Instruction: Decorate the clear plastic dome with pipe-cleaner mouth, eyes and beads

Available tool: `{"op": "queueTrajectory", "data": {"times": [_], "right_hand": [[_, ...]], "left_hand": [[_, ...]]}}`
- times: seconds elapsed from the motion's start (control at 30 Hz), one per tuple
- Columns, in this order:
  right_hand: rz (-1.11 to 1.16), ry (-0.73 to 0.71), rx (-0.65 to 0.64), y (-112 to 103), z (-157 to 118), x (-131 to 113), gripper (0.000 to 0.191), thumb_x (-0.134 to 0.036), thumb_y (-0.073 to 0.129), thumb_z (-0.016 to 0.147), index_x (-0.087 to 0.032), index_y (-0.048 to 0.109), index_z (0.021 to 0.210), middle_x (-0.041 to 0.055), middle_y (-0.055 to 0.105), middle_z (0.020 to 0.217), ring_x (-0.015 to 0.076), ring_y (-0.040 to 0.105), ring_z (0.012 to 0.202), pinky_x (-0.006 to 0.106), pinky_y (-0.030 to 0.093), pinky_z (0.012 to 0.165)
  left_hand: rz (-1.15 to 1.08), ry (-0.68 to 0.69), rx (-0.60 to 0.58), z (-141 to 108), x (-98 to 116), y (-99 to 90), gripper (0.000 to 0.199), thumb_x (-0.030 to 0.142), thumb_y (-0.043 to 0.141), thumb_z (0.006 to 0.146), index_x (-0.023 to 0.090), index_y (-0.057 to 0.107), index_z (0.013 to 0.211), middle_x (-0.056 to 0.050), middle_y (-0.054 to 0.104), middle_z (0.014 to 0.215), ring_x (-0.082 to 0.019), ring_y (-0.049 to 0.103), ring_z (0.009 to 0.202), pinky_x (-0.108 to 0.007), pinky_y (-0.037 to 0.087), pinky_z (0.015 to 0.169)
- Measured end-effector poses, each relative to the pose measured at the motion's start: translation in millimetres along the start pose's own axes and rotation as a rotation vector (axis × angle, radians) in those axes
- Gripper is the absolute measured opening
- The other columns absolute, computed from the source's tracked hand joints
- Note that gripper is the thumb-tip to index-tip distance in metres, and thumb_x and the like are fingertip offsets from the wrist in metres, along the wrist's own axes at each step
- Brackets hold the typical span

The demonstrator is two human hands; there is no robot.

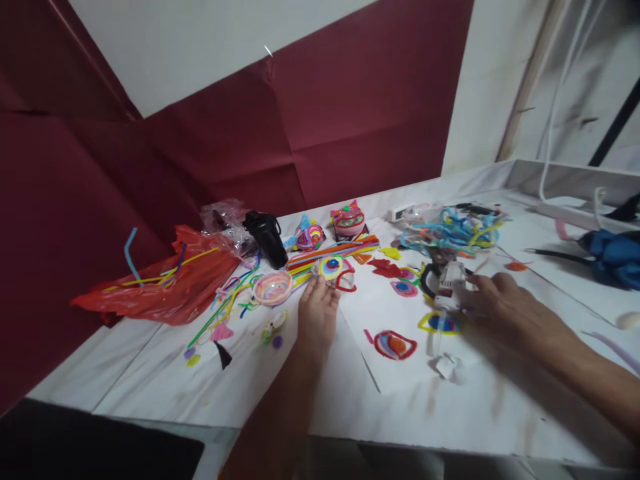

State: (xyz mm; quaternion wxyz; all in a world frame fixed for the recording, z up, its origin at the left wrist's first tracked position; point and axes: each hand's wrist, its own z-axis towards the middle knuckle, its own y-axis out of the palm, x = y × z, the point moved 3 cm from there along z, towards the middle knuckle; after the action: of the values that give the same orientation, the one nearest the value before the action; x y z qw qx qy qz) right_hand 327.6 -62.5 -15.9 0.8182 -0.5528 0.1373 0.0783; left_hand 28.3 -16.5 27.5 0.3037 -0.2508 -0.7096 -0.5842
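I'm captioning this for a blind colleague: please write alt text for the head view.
A person's left hand holds a colourful eye-shaped craft piece over a white table, while the right hand is at a blurred white object. Around them are more eye-shaped pieces, coloured strips, a red plastic bag and a black bottle.

Beyond the left hand [319, 307], creased dark red sheeting [370, 100] covers much of a pale wall [200, 40], reaching far to that hand's left. Past the right hand [503, 303], a brownish upright strip [527, 83] climbs the wall. Below both hands spreads a white tabletop [370, 420], softly shadowed in dim light.
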Motion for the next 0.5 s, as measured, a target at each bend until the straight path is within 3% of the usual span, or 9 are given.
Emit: {"op": "queueTrajectory", "data": {"times": [0.13,0.27,0.37,0.5], "right_hand": [[-0.147,0.026,-0.102,-14.0,-3.0,-8.6,0.036,-0.026,0.049,0.083,-0.014,0.051,0.117,0.0192,0.052,0.106,0.0256,0.058,0.072,0.036,0.041,0.058],[-0.038,0.053,0.061,-47.5,-9.7,-20.0,0.048,-0.027,0.050,0.075,-0.015,0.050,0.121,0.0171,0.051,0.109,0.0267,0.058,0.076,0.039,0.047,0.064],[0.124,-0.074,0.175,-65.0,-21.9,-28.3,0.049,-0.030,0.053,0.071,-0.023,0.052,0.120,0.0118,0.052,0.101,0.0266,0.058,0.079,0.040,0.049,0.068],[0.360,-0.319,0.245,-69.3,-41.9,-48.3,0.042,-0.032,0.054,0.079,-0.037,0.051,0.121,0.0091,0.056,0.113,0.0294,0.059,0.106,0.041,0.051,0.080]], "left_hand": [[0.005,-0.003,-0.007,-0.1,-0.4,-0.2,0.018,0.015,0.071,0.075,0.017,0.054,0.076,0.004,0.055,0.068,-0.006,0.054,0.058,-0.019,0.042,0.057],[-0.011,-0.018,-0.007,-0.8,-1.2,0.6,0.013,0.015,0.070,0.076,0.017,0.057,0.078,0.002,0.056,0.069,-0.008,0.054,0.059,-0.020,0.041,0.056],[-0.011,-0.026,-0.003,-2.3,-1.9,1.1,0.012,0.015,0.069,0.077,0.018,0.057,0.079,0.002,0.057,0.069,-0.008,0.055,0.060,-0.020,0.043,0.059],[0.009,-0.027,0.024,-3.9,-2.6,-0.1,0.011,0.016,0.068,0.078,0.018,0.057,0.080,0.001,0.058,0.072,-0.009,0.056,0.063,-0.021,0.044,0.060]]}}
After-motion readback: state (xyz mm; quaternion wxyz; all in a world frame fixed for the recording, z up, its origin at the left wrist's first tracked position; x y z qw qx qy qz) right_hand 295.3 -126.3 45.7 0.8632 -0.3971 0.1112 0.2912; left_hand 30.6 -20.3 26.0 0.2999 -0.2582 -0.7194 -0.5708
